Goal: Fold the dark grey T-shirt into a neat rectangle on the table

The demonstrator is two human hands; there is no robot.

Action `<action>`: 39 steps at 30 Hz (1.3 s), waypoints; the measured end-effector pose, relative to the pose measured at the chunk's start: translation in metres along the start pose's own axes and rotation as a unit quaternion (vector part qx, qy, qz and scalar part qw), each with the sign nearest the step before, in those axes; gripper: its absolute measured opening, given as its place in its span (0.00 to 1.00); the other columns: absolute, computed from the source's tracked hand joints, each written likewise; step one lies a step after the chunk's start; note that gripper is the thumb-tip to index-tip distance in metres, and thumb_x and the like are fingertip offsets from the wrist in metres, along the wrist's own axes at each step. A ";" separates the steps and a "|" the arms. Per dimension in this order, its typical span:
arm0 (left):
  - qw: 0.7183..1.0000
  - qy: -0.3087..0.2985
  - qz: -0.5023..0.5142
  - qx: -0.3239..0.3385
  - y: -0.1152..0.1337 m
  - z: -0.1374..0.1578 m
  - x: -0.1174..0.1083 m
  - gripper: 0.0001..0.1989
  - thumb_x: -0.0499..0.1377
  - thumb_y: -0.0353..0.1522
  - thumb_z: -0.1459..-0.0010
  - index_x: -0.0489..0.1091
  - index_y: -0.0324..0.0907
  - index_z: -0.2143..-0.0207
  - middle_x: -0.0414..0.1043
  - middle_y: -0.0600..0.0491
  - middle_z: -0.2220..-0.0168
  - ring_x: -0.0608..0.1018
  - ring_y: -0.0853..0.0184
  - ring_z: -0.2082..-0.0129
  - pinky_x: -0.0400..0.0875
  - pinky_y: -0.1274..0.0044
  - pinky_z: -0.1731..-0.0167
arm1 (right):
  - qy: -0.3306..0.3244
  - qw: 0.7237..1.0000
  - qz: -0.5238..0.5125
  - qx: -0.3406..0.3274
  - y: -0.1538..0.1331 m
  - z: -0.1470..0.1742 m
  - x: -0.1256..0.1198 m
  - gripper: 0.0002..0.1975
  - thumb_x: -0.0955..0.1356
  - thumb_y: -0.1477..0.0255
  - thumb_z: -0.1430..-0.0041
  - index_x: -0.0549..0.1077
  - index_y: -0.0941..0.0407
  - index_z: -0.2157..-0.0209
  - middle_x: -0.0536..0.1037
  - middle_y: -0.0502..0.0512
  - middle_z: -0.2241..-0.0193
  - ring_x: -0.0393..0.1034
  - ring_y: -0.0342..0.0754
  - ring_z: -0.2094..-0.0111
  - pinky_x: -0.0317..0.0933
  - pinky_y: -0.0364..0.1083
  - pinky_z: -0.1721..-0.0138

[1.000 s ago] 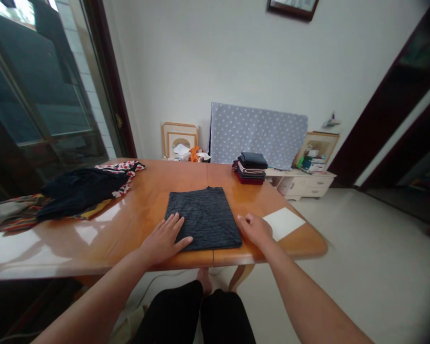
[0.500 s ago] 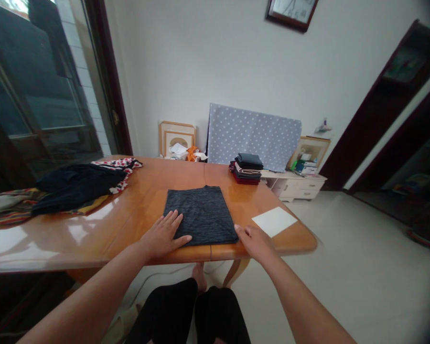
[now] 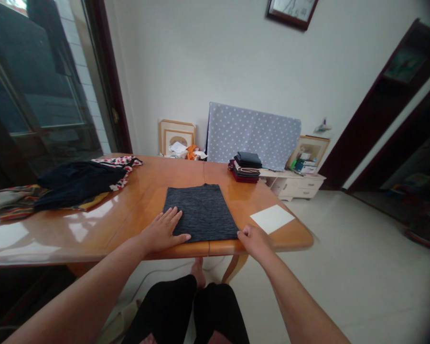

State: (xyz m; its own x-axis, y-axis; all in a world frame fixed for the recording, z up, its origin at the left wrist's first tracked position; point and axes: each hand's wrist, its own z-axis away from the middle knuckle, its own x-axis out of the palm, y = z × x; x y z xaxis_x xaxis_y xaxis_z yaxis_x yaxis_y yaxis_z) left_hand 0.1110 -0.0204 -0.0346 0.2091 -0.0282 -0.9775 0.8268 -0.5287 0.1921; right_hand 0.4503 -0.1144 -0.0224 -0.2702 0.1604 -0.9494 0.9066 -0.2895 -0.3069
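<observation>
A dark grey heathered garment (image 3: 200,212) lies flat and folded near the front edge of the wooden table. My left hand (image 3: 165,228) rests open on its left side, fingers spread and the thumb along its near edge. At the near right corner my right hand (image 3: 252,238) is closed, pinching the cloth between thumb and fingers. Just beyond that hand is a white sheet (image 3: 272,218), flat on the tabletop. Which kind of garment this is, I cannot tell.
A stack of folded clothes (image 3: 245,167) stands at the table's (image 3: 154,179) far right. Loose clothes (image 3: 82,184) are heaped on the left. Behind are a cloth with white dots (image 3: 252,134) and a low white cabinet (image 3: 297,186).
My right hand has closed its fingers more tightly at the garment's near right corner, and the cloth looks smoother. The left hand stays in place. The view has shifted slightly.
</observation>
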 end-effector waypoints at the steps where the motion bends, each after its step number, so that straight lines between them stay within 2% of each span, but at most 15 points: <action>1: 1.000 0.002 0.003 0.000 0.000 0.000 0.000 0.54 0.48 0.64 0.48 0.51 0.37 0.31 0.43 0.39 0.29 0.45 0.49 0.30 0.43 0.58 0.34 | 0.005 1.000 0.002 -0.003 0.000 0.001 0.000 0.16 0.64 0.56 0.39 0.73 0.52 0.73 0.75 0.49 0.76 0.66 0.45 0.72 0.43 0.44 0.73; 5: 1.000 0.000 0.003 -0.003 0.002 0.001 -0.002 0.54 0.48 0.65 0.48 0.51 0.37 0.31 0.43 0.39 0.30 0.45 0.48 0.30 0.43 0.58 0.34 | 0.054 0.998 -0.007 -0.031 -0.006 0.007 -0.003 0.14 0.64 0.58 0.38 0.73 0.52 0.69 0.74 0.49 0.76 0.65 0.46 0.73 0.45 0.44 0.71; 8: 1.000 -0.007 -0.006 -0.003 0.004 0.001 -0.003 0.55 0.47 0.65 0.48 0.50 0.36 0.31 0.41 0.39 0.29 0.44 0.49 0.29 0.42 0.58 0.34 | 0.119 0.985 -0.031 -0.125 -0.011 0.015 -0.004 0.12 0.63 0.63 0.35 0.74 0.52 0.67 0.75 0.51 0.69 0.67 0.47 0.65 0.50 0.44 0.66; 10: 1.000 -0.007 -0.006 -0.003 0.004 0.001 -0.002 0.55 0.47 0.65 0.48 0.50 0.36 0.31 0.41 0.39 0.29 0.44 0.49 0.29 0.42 0.59 0.34 | 0.123 0.972 -0.036 -0.199 -0.013 0.020 -0.002 0.10 0.63 0.66 0.36 0.74 0.51 0.66 0.75 0.52 0.66 0.66 0.48 0.60 0.51 0.44 0.61; 12: 1.000 -0.005 -0.003 -0.002 0.002 0.001 -0.001 0.54 0.47 0.65 0.48 0.49 0.37 0.30 0.41 0.40 0.29 0.44 0.49 0.29 0.41 0.59 0.34 | 0.106 0.968 -0.027 -0.226 -0.012 0.023 0.001 0.08 0.65 0.68 0.37 0.75 0.51 0.67 0.74 0.52 0.66 0.65 0.48 0.59 0.51 0.45 0.59; 17: 1.000 -0.002 -0.003 0.003 0.000 0.001 0.001 0.55 0.47 0.65 0.49 0.49 0.37 0.30 0.39 0.40 0.29 0.43 0.49 0.29 0.41 0.59 0.34 | 0.106 0.978 -0.012 -0.181 -0.014 0.026 0.003 0.08 0.65 0.69 0.38 0.75 0.52 0.69 0.74 0.53 0.67 0.64 0.50 0.59 0.51 0.46 0.57; 20: 1.000 0.002 -0.004 0.008 0.001 0.002 0.000 0.56 0.48 0.65 0.49 0.48 0.36 0.30 0.40 0.39 0.29 0.43 0.49 0.29 0.40 0.59 0.34 | 0.096 0.968 -0.035 -0.229 -0.024 0.032 0.002 0.09 0.64 0.67 0.36 0.77 0.51 0.63 0.74 0.54 0.63 0.64 0.50 0.57 0.51 0.47 0.55; 23: 1.000 0.005 0.000 0.005 0.003 0.003 -0.001 0.57 0.49 0.66 0.51 0.49 0.36 0.30 0.40 0.38 0.29 0.43 0.48 0.29 0.41 0.59 0.34 | 0.059 0.959 -0.038 -0.274 -0.034 0.038 0.003 0.10 0.65 0.66 0.36 0.77 0.50 0.59 0.75 0.54 0.60 0.63 0.50 0.56 0.51 0.47 0.54; 27: 1.000 0.003 0.003 0.001 0.005 0.004 -0.002 0.58 0.50 0.66 0.52 0.49 0.36 0.31 0.41 0.38 0.29 0.44 0.48 0.29 0.42 0.59 0.34 | 0.063 0.970 -0.021 -0.232 -0.037 0.039 0.003 0.11 0.64 0.65 0.36 0.77 0.52 0.66 0.75 0.54 0.64 0.64 0.50 0.57 0.50 0.48 0.54; 30: 1.000 0.003 -0.001 0.003 0.004 0.005 -0.003 0.57 0.49 0.66 0.51 0.49 0.36 0.30 0.40 0.38 0.29 0.44 0.48 0.29 0.41 0.60 0.34 | 0.079 0.965 -0.042 -0.246 -0.036 0.038 0.004 0.10 0.64 0.65 0.35 0.77 0.51 0.63 0.75 0.54 0.62 0.64 0.50 0.57 0.50 0.47 0.54; 33: 1.000 0.001 0.000 0.003 0.004 0.006 -0.003 0.57 0.49 0.66 0.51 0.48 0.37 0.30 0.40 0.39 0.29 0.43 0.49 0.29 0.41 0.60 0.34 | 0.067 0.962 -0.049 -0.261 -0.035 0.037 0.007 0.09 0.64 0.65 0.36 0.76 0.50 0.62 0.75 0.52 0.62 0.65 0.49 0.56 0.50 0.46 0.55; 36: 1.000 -0.001 0.007 -0.002 0.005 0.007 -0.005 0.57 0.49 0.66 0.51 0.48 0.36 0.30 0.40 0.39 0.29 0.43 0.48 0.29 0.40 0.59 0.34 | 0.062 0.970 -0.037 -0.232 -0.033 0.031 0.007 0.11 0.63 0.66 0.35 0.75 0.52 0.68 0.75 0.52 0.65 0.66 0.49 0.59 0.51 0.46 0.58; 39: 1.000 -0.004 0.009 -0.002 0.007 0.008 -0.006 0.58 0.49 0.66 0.51 0.47 0.35 0.30 0.39 0.38 0.29 0.43 0.48 0.29 0.41 0.58 0.34 | 0.080 0.973 -0.036 -0.212 -0.033 0.021 0.006 0.12 0.62 0.65 0.34 0.74 0.53 0.68 0.76 0.52 0.68 0.67 0.48 0.61 0.51 0.45 0.59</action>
State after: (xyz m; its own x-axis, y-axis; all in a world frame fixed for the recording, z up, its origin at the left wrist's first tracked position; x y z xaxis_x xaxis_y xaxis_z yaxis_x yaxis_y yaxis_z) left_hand 0.1111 -0.0309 -0.0281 0.2191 -0.0448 -0.9747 0.8251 -0.5247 0.2096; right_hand 0.4126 -0.1234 -0.0191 -0.3142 0.3209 -0.8935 0.9488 0.1384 -0.2839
